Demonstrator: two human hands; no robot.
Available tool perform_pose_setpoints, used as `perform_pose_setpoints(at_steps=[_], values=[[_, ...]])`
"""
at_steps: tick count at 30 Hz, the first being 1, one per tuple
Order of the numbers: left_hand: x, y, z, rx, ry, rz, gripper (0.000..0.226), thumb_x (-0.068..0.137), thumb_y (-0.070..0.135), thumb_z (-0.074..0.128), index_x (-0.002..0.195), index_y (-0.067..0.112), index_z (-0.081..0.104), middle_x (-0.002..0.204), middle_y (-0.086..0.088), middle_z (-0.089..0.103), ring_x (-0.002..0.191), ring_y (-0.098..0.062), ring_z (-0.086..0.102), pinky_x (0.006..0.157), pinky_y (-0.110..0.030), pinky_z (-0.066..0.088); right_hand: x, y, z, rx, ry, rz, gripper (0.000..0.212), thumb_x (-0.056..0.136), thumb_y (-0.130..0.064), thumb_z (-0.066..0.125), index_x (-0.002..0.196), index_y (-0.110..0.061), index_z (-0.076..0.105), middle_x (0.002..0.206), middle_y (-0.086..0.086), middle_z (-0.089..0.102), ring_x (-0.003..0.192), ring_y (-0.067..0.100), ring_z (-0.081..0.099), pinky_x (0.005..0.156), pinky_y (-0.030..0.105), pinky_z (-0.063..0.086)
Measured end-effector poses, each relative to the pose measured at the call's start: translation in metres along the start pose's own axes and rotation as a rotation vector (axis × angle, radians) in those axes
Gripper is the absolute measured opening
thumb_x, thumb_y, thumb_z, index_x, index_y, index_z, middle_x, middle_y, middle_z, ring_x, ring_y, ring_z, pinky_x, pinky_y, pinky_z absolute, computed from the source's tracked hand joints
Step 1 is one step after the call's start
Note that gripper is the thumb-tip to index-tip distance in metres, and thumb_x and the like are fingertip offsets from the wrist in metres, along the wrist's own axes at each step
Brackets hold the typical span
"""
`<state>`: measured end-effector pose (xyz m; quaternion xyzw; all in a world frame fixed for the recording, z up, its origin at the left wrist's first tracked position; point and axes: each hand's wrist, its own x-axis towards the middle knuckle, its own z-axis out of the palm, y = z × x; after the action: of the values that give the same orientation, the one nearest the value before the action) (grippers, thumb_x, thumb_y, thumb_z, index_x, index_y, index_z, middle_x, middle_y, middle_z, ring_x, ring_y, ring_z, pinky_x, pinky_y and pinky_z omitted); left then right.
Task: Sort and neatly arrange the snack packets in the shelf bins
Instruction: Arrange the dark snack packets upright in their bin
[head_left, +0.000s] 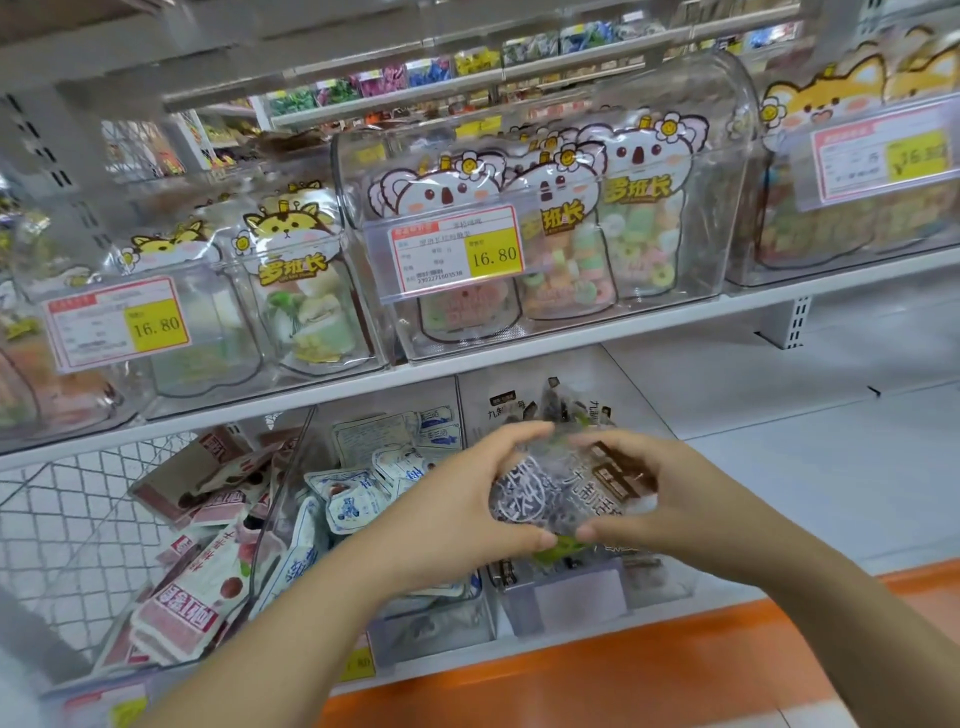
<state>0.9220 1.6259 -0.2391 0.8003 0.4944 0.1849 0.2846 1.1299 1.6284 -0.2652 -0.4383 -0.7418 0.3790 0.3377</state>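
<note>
Seemingly the sorting was midway. The left hand (467, 499) and right hand (680, 499) curled round a bundle of dark-printed packets (561, 488), fingers over its top and thumbs beneath, pressing it from both sides. Directly under the thumbs stood a clear bin (571, 603) with more such packets, some upright beyond the fingertips. Left of the left fingers, blue-and-white packets (358, 499) lay jumbled in a second bin. Further left, red-and-white packets (192, 613) were heaped askew in a third. So there were three lower bins, two of them apparently unsorted. The bundle's packet count could not be told. Above the fingers, at least three koala bags (550, 192) stood upright.
</note>
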Motion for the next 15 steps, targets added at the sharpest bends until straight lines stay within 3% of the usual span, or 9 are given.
perform_pose_setpoints(at_steps=[3, 5, 7, 10, 13, 15], values=[[0.013, 0.009, 0.005, 0.089, -0.007, 0.074, 0.08, 0.078, 0.034, 0.075, 0.14, 0.049, 0.026, 0.133, 0.028, 0.041, 0.115, 0.015, 0.038, 0.097, -0.009, 0.036, 0.001, 0.001, -0.006, -0.067, 0.028, -0.026, 0.04, 0.07, -0.024, 0.082, 0.103, -0.035, 0.062, 0.092, -0.018, 0.07, 0.084, -0.005, 0.063, 0.073, 0.014, 0.05], [0.023, 0.012, 0.011, 0.1, 0.031, 0.111, 0.078, 0.078, 0.034, 0.075, 0.14, 0.043, 0.029, 0.13, 0.026, 0.04, 0.112, 0.013, 0.038, 0.099, -0.011, 0.036, 0.0, 0.004, -0.012, -0.111, 0.078, -0.027, 0.032, 0.071, -0.026, 0.08, 0.097, -0.034, 0.063, 0.086, -0.019, 0.07, 0.08, -0.005, 0.063, 0.069, 0.015, 0.048], [0.032, 0.012, 0.016, 0.075, 0.053, 0.116, 0.077, 0.076, 0.036, 0.076, 0.138, 0.042, 0.033, 0.131, 0.023, 0.039, 0.114, 0.009, 0.038, 0.102, -0.016, 0.037, -0.002, 0.009, -0.017, -0.17, 0.135, -0.038, 0.032, 0.072, -0.032, 0.078, 0.1, -0.03, 0.065, 0.087, -0.013, 0.071, 0.082, 0.002, 0.064, 0.075, 0.027, 0.051], [0.042, 0.004, 0.014, -0.059, 0.057, 0.089, 0.069, 0.072, 0.035, 0.078, 0.126, 0.049, 0.036, 0.124, 0.025, 0.044, 0.113, 0.01, 0.044, 0.091, -0.003, 0.036, -0.007, 0.017, -0.024, -0.224, 0.252, -0.032, 0.03, 0.072, -0.038, 0.076, 0.097, -0.029, 0.065, 0.085, -0.002, 0.07, 0.083, 0.014, 0.065, 0.078, 0.04, 0.052], [0.05, -0.012, 0.009, -0.19, 0.083, 0.009, 0.046, 0.077, 0.025, 0.075, 0.111, 0.043, 0.048, 0.112, 0.015, 0.058, 0.105, 0.004, 0.056, 0.097, -0.018, 0.043, -0.014, 0.024, -0.036, -0.207, 0.389, -0.013, 0.025, 0.07, -0.041, 0.074, 0.09, -0.038, 0.059, 0.082, -0.008, 0.069, 0.079, 0.008, 0.063, 0.075, 0.031, 0.051], [0.056, -0.015, 0.008, -0.175, -0.022, -0.057, 0.023, 0.084, 0.019, 0.069, 0.1, 0.033, 0.059, 0.103, 0.007, 0.065, 0.097, -0.004, 0.062, 0.095, -0.026, 0.049, -0.018, 0.027, -0.042, -0.225, 0.488, -0.001, 0.025, 0.072, -0.037, 0.075, 0.092, -0.035, 0.06, 0.082, -0.006, 0.069, 0.079, 0.01, 0.062, 0.073, 0.027, 0.049]])
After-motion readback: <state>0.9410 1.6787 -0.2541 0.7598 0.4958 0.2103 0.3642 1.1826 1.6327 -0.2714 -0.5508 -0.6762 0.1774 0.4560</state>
